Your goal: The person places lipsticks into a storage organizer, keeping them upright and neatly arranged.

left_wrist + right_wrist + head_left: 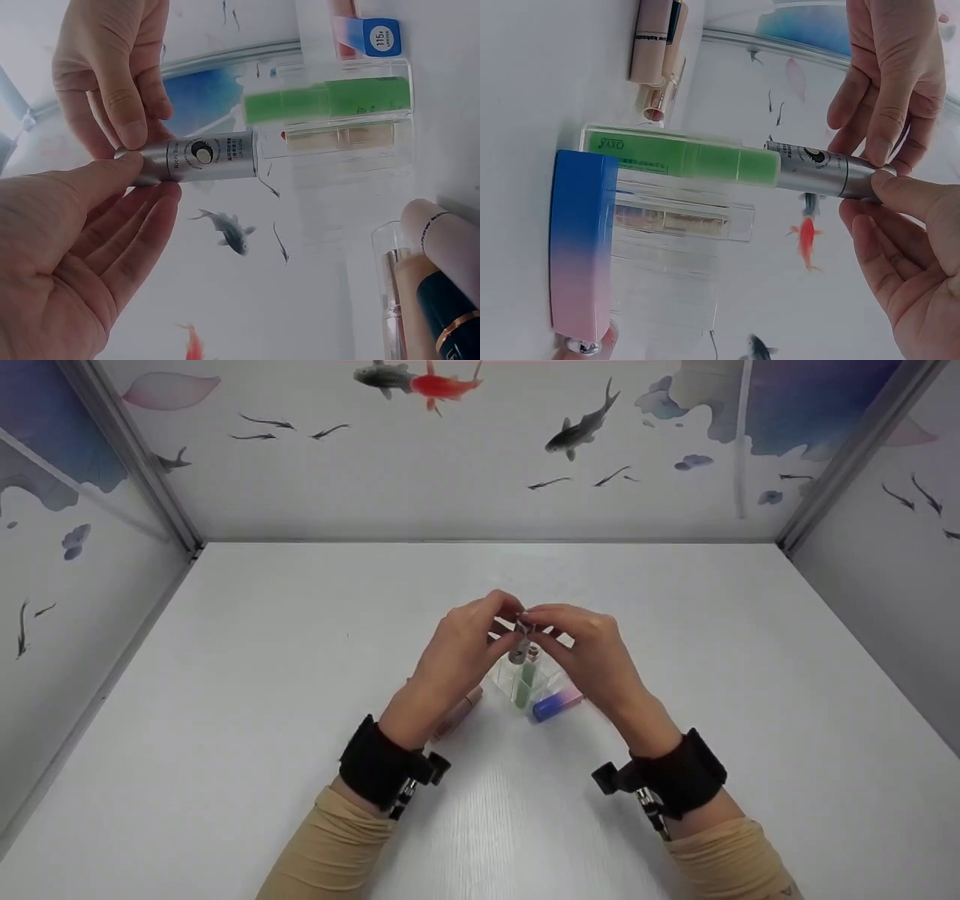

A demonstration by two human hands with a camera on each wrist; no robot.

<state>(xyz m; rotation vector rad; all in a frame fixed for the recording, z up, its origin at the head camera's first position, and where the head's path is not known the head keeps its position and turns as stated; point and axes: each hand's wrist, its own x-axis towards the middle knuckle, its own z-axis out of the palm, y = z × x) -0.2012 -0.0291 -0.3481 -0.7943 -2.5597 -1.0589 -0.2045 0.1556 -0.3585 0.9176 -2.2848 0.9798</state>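
A silver cosmetic tube (214,156) with a round dark logo hangs above a clear holder, tilted in the head view. My left hand (461,641) pinches it near its upper end with thumb and fingers. At the same end, the fingertips of my right hand (589,649) pinch the tube as well. The two hands meet there and partly cover the cap end. Below stands the clear plastic holder (664,285), with a green tube (682,157) upright in it. A slim clear tube (694,221) stands beside the green one.
A lipstick tube (556,705) shading from blue to pink lies in front of the holder. Left of it, partly under my left wrist, are pinkish cosmetic tubes (459,714) and a dark-capped one (450,311). Printed panels (450,495) bound the white table.
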